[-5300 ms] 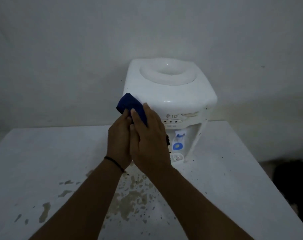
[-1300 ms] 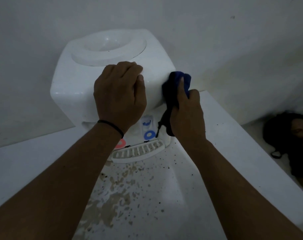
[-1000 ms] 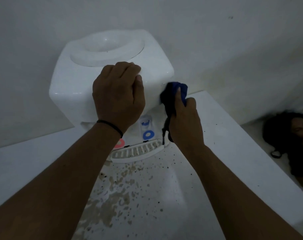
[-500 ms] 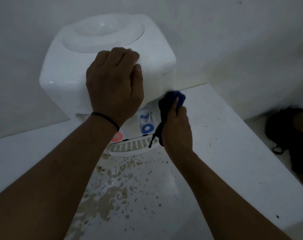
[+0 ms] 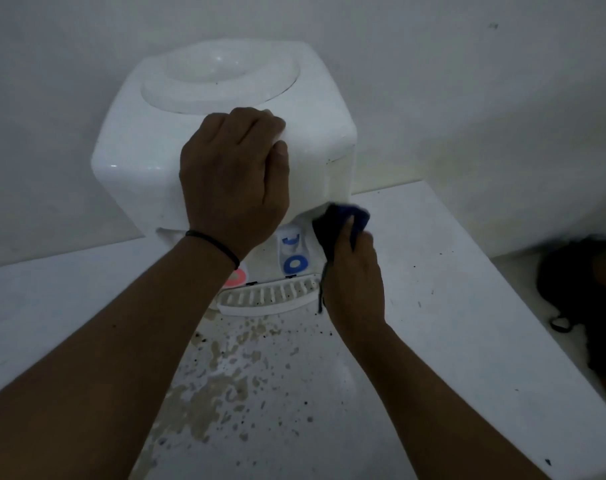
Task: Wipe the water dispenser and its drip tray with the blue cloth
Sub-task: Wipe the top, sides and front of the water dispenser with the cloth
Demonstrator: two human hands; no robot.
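A white tabletop water dispenser (image 5: 149,147) stands against the wall on a white table (image 5: 433,306). My left hand (image 5: 235,181) grips its top front edge, fingers curled over it. My right hand (image 5: 355,278) presses the dark blue cloth (image 5: 336,220) against the lower right front corner, beside the blue tap (image 5: 294,261). The slotted white drip tray (image 5: 270,297) sits at the base, just left of my right hand. A red tap (image 5: 237,277) peeks out under my left wrist.
The table in front of the dispenser has brown worn patches and dark specks (image 5: 225,386). A dark bag-like shape (image 5: 585,299) lies on the floor past the table's right edge. The wall is right behind the dispenser.
My right hand has slid the cloth down the dispenser's right front corner, from the upper edge to just above the tray level. My left hand has kept its hold on top.
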